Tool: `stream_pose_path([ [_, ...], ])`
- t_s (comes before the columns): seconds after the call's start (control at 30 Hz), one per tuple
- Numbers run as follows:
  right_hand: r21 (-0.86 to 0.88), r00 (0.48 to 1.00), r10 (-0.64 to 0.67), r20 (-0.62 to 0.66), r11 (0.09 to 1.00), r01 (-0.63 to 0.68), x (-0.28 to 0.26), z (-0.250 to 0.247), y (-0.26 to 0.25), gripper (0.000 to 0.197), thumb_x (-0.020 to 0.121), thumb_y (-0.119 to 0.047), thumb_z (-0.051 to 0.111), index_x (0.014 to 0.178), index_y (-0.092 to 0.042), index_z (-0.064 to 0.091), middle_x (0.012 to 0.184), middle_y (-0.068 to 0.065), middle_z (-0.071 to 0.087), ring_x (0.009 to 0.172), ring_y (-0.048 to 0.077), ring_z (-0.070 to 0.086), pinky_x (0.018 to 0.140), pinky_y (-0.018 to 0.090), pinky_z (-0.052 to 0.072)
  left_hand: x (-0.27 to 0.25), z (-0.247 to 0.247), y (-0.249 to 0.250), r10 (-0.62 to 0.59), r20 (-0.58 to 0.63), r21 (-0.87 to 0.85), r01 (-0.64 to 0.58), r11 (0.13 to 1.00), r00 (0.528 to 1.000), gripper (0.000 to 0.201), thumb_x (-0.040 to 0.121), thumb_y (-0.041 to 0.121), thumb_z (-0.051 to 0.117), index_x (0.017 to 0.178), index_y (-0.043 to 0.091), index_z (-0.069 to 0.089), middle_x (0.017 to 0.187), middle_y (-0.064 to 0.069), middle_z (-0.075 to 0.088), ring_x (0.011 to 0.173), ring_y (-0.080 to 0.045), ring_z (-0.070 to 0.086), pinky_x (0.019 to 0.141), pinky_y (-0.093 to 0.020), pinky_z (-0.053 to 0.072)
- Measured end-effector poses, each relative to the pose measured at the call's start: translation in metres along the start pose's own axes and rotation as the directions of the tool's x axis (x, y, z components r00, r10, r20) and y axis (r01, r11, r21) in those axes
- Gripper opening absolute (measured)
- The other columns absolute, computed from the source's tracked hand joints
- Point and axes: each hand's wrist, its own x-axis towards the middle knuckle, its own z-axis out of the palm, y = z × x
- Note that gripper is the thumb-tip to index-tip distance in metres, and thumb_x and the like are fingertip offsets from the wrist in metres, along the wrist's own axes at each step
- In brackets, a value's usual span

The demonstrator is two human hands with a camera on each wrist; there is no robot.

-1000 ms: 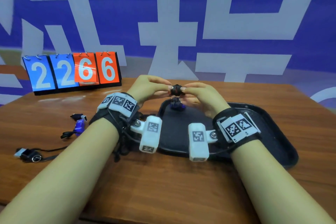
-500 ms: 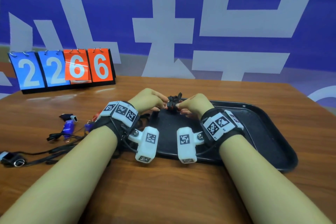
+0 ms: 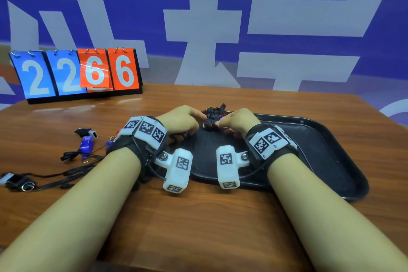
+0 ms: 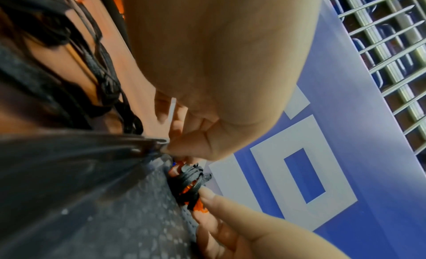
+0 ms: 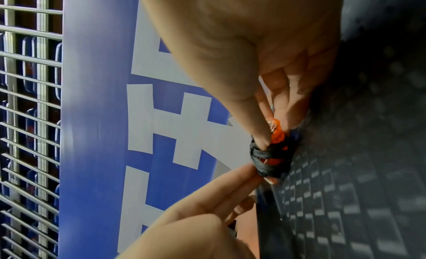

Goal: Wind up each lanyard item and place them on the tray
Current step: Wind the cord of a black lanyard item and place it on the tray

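A wound-up bundle of black lanyard cord around an orange piece (image 3: 212,117) sits low over the far left part of the black tray (image 3: 331,152). My left hand (image 3: 198,118) pinches its left end. My right hand (image 3: 220,122) pinches its right end, thumb on the cord. In the left wrist view the bundle (image 4: 191,184) lies against the tray's textured floor (image 4: 92,208). In the right wrist view my right hand (image 5: 269,133) grips the bundle (image 5: 268,164) by the orange piece (image 5: 276,135), and the left fingertips (image 5: 248,175) hold the other end.
Loose lanyard items lie on the wooden table left of the tray: a blue whistle (image 3: 86,143), a small black-and-white piece (image 3: 88,133) and a black item with a ring (image 3: 17,181), their cords trailing. A flip scoreboard (image 3: 75,73) stands at the back left.
Both hands have come down with the bundle, from held up above the tray to low over its far left part. The loose items have not moved.
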Motion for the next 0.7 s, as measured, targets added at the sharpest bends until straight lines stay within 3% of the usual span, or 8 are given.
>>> stream_pose_path([
  [0.2, 0.063, 0.999, 0.032, 0.008, 0.997, -0.032, -0.002, 0.002, -0.001, 0.030, 0.084, -0.019, 0.076, 0.107, -0.001, 0.070, 0.097, 0.012, 0.073, 0.078, 0.018, 0.065, 0.059, 0.026, 0.046, -0.009, 0.000, 0.002, 0.006, 0.036, 0.076, -0.008, 0.997, 0.999, 0.065, 0.086, -0.003, 0.050, 0.143, 0.028, 0.049, 0.128, -0.014, 0.060, 0.063, -0.024, 0.050, 0.037, -0.019, 0.036],
  [0.3, 0.102, 1.000, 0.026, 0.005, 0.994, -0.026, -0.004, 0.000, 0.001, 0.032, 0.082, -0.018, 0.078, 0.107, 0.001, 0.069, 0.102, 0.013, 0.074, 0.084, 0.020, 0.068, 0.064, 0.029, 0.050, -0.013, 0.000, 0.001, 0.034, 0.014, 0.066, -0.034, 0.997, 0.999, 0.062, 0.087, -0.003, 0.052, 0.141, 0.028, 0.050, 0.124, -0.006, 0.059, 0.065, -0.023, 0.052, 0.036, -0.021, 0.039],
  [0.37, 0.095, 1.000, 0.018, -0.013, 0.995, -0.017, -0.006, -0.002, 0.002, 0.035, 0.080, -0.021, 0.080, 0.106, 0.002, 0.070, 0.104, 0.013, 0.073, 0.093, 0.022, 0.071, 0.074, 0.032, 0.055, -0.018, -0.001, -0.001, 0.069, -0.033, -0.004, -0.069, 0.998, 0.997, 0.055, 0.088, -0.007, 0.052, 0.134, 0.023, 0.057, 0.120, -0.001, 0.059, 0.073, -0.019, 0.057, 0.049, -0.021, 0.050],
  [0.43, 0.093, 0.999, 0.014, -0.046, 0.996, -0.010, -0.007, -0.006, 0.001, 0.038, 0.079, -0.024, 0.081, 0.104, 0.002, 0.070, 0.105, 0.012, 0.072, 0.098, 0.023, 0.070, 0.083, 0.035, 0.056, -0.022, -0.005, -0.002, 0.090, -0.092, -0.066, -0.097, 0.993, 0.992, 0.049, 0.086, -0.008, 0.053, 0.125, 0.019, 0.065, 0.123, -0.003, 0.061, 0.090, -0.017, 0.062, 0.078, -0.029, 0.056],
  [0.5, 0.065, 0.996, -0.004, -0.085, 0.998, 0.010, -0.011, -0.009, -0.002, 0.037, 0.079, -0.028, 0.081, 0.097, 0.002, 0.068, 0.101, 0.010, 0.070, 0.097, 0.024, 0.070, 0.083, 0.035, 0.055, -0.030, -0.011, -0.004, 0.099, -0.136, -0.114, -0.115, 0.987, 0.986, 0.044, 0.087, -0.008, 0.053, 0.120, 0.018, 0.068, 0.122, -0.003, 0.063, 0.091, -0.013, 0.062, 0.078, -0.026, 0.053],
  [0.57, 0.001, 0.991, -0.044, -0.123, 0.999, 0.045, -0.017, -0.011, -0.007, 0.033, 0.080, -0.032, 0.079, 0.088, -0.003, 0.065, 0.091, 0.010, 0.065, 0.090, 0.027, 0.066, 0.074, 0.033, 0.051, -0.039, -0.018, -0.005, 0.127, -0.184, -0.111, -0.149, 0.983, 0.975, 0.042, 0.088, -0.008, 0.054, 0.120, 0.017, 0.069, 0.120, 0.003, 0.063, 0.104, -0.012, 0.060, 0.077, -0.019, 0.049],
  [0.63, -0.023, 0.986, -0.083, -0.145, 0.996, 0.081, -0.024, -0.010, -0.014, 0.034, 0.080, -0.033, 0.078, 0.074, -0.005, 0.061, 0.079, 0.009, 0.061, 0.080, 0.027, 0.057, 0.062, 0.030, 0.044, -0.047, -0.025, -0.007, 0.152, -0.243, -0.104, -0.182, 0.978, 0.958, 0.041, 0.088, -0.006, 0.056, 0.116, 0.020, 0.072, 0.115, 0.010, 0.065, 0.112, -0.013, 0.059, 0.087, -0.023, 0.048],
  [0.7, -0.015, 0.984, -0.124, -0.128, 0.992, 0.123, -0.032, -0.005, -0.023, 0.032, 0.081, -0.032, 0.077, 0.081, -0.002, 0.068, 0.084, 0.011, 0.068, 0.079, 0.026, 0.057, 0.063, 0.031, 0.046, -0.058, -0.033, -0.013, 0.150, -0.295, -0.125, -0.194, 0.973, 0.944, 0.040, 0.087, -0.006, 0.057, 0.110, 0.022, 0.074, 0.110, 0.013, 0.067, 0.108, -0.018, 0.061, 0.096, -0.033, 0.049],
])
